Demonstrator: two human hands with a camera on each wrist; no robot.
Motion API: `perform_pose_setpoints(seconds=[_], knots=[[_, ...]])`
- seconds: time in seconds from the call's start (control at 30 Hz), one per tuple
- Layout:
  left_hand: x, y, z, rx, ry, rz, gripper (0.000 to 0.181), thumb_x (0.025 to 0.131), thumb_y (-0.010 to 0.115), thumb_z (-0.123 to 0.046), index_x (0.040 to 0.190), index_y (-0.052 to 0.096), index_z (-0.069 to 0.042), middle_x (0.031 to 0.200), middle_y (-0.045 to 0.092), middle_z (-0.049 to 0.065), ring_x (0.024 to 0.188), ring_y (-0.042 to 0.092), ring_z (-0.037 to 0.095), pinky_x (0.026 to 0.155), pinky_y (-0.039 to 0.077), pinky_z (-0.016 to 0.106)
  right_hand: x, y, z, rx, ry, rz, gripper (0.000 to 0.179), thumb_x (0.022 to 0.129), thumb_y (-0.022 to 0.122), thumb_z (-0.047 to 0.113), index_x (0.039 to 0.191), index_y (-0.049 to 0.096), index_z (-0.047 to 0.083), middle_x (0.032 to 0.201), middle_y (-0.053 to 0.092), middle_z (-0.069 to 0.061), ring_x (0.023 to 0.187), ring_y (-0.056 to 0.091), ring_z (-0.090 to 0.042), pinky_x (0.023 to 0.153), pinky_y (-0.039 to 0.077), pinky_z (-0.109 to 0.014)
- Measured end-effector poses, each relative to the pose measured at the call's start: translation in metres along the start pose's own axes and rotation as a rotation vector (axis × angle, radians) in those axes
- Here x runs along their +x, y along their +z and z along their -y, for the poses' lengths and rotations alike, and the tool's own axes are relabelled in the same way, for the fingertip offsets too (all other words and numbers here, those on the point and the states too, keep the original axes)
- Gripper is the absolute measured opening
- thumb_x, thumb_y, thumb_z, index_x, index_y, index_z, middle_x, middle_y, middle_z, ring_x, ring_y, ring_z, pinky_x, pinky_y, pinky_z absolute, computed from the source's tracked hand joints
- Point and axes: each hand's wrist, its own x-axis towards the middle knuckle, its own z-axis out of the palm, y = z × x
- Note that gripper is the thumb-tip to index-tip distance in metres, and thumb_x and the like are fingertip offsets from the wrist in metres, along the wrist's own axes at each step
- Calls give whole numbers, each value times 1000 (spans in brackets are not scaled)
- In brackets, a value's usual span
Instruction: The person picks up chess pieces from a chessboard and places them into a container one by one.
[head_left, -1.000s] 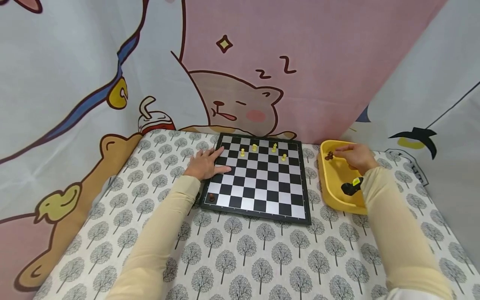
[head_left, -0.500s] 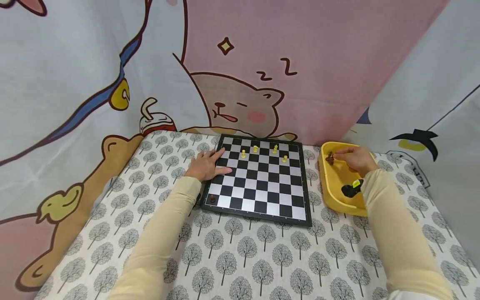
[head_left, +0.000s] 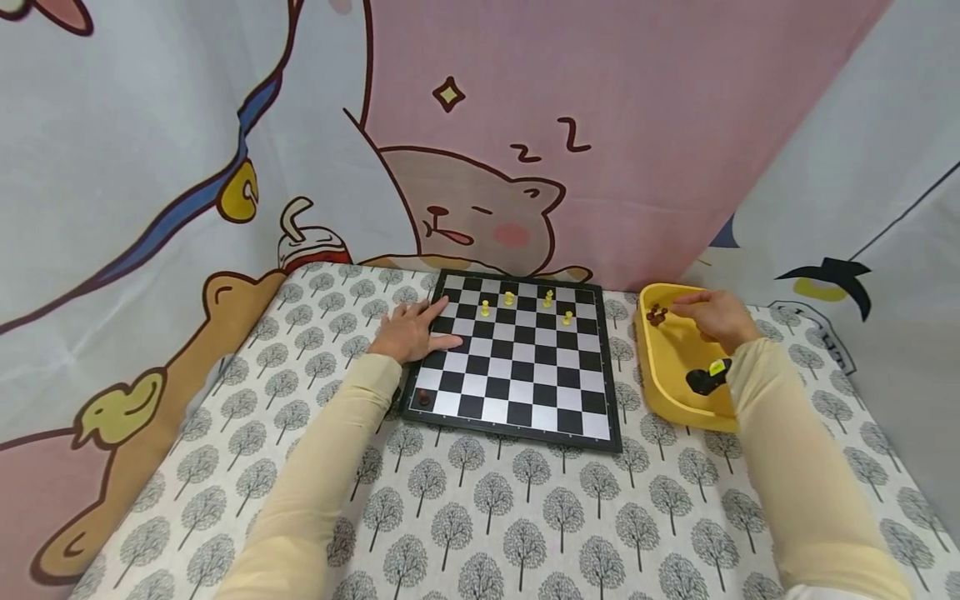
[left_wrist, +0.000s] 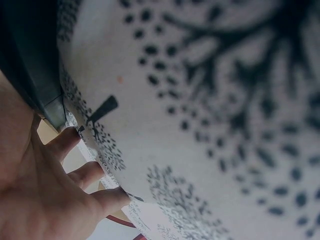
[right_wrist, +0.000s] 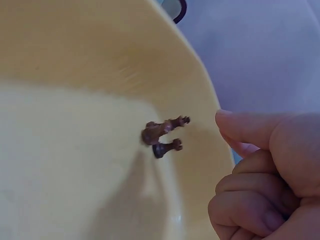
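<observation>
My left hand (head_left: pixel 407 332), fingers spread, rests on the left edge of a black-and-white chessboard (head_left: pixel 517 367). In the left wrist view this hand (left_wrist: pixel 50 185) lies beside the board's dark edge. My right hand (head_left: pixel 716 317) hovers over the far part of a yellow tray (head_left: pixel 651 379). Its thumb and index finger reach forward, the other fingers curl loosely, and I see nothing between them. Left of its fingertips, brown chess pieces (head_left: pixel 657 314) lie in the tray. The right wrist view shows these pieces clustered in the tray's corner, among them a rook (right_wrist: pixel 167 148), apart from the hand.
Several pale yellow chess pieces (head_left: pixel 510 298) stand on the board's far rows. One brown chess piece (head_left: pixel 424 397) is on the near left corner square. A black wrist camera (head_left: pixel 707 379) hangs over the tray. Tree-patterned cloth (head_left: pixel 487 517) covers the table; a printed curtain (head_left: pixel 637 167) stands behind.
Beside the brown pieces, the right hand has shifted only slightly, and those pieces have changed position a little in the tray. The left hand and the pieces on the board stay put.
</observation>
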Motion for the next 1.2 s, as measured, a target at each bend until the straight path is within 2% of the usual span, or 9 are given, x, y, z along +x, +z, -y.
perform_pose_setpoints(seconds=[0.17, 0.33, 0.43, 0.6, 0.7, 0.83, 0.93, 1.13, 1.2], knots=[[-2, 0, 1, -11, -2, -3, 94, 89, 40, -84, 165, 4, -40, 173, 17, 5, 157, 15, 47, 122, 21, 71, -6, -3, 9, -25, -51, -18, 61, 101, 59, 48, 144, 55, 4, 126, 56, -10, 77, 48, -16, 69, 47, -30], [-2, 1, 2, -5, 4, -6, 94, 90, 40, -84, 164, 4, -40, 173, 17, 5, 157, 16, 47, 122, 22, 71, -18, 1, 24, -12, -93, -2, 63, 102, 56, 50, 146, 52, 5, 145, 50, -22, 112, 52, -34, 99, 53, -55], [-2, 2, 2, 2, 5, -7, 94, 89, 39, -84, 164, 4, -41, 173, 17, 5, 157, 17, 47, 122, 22, 71, -24, 8, 33, -15, -114, -2, 63, 101, 57, 51, 144, 54, 6, 148, 52, -22, 123, 49, -35, 102, 52, -58], [-1, 2, 2, 3, 5, -17, 94, 89, 39, -85, 164, 4, -41, 173, 18, 5, 157, 17, 46, 122, 23, 71, -34, 21, 47, -25, -171, -24, 55, 99, 60, 52, 136, 61, 11, 125, 65, -12, 94, 57, -22, 77, 53, -34], [-1, 2, 2, 2, 8, -16, 94, 89, 39, -85, 164, 4, -41, 173, 18, 5, 157, 17, 46, 122, 23, 71, -42, 28, 56, -19, -208, -20, 50, 99, 63, 49, 131, 64, 11, 107, 66, -2, 82, 58, -17, 67, 51, -30], [-1, 2, 2, -1, 11, -13, 94, 89, 40, -85, 164, 4, -41, 173, 18, 6, 157, 17, 46, 122, 22, 71, -51, 39, 69, -14, -256, -19, 42, 99, 67, 42, 126, 68, 10, 81, 57, 4, 62, 49, -14, 55, 45, -27], [0, 2, 2, 0, 11, -14, 94, 89, 40, -85, 164, 4, -41, 173, 19, 6, 157, 17, 46, 122, 22, 70, -55, 49, 76, -15, -295, -16, 40, 97, 69, 40, 124, 70, 10, 73, 51, 6, 50, 38, -13, 47, 36, -27], [0, 0, 1, 2, 11, -6, 93, 90, 39, -84, 164, 3, -41, 173, 18, 6, 157, 16, 46, 123, 21, 70, -62, 65, 83, 4, -344, 32, 46, 93, 73, 44, 124, 69, 10, 58, 46, 13, 42, 33, -11, 40, 32, -27], [0, 0, 1, 3, 14, -4, 93, 90, 39, -83, 164, 3, -41, 173, 17, 6, 157, 15, 47, 123, 20, 70, -64, 70, 84, 9, -350, 51, 46, 93, 73, 47, 124, 69, 13, 51, 36, 11, 42, 33, -11, 40, 32, -27]])
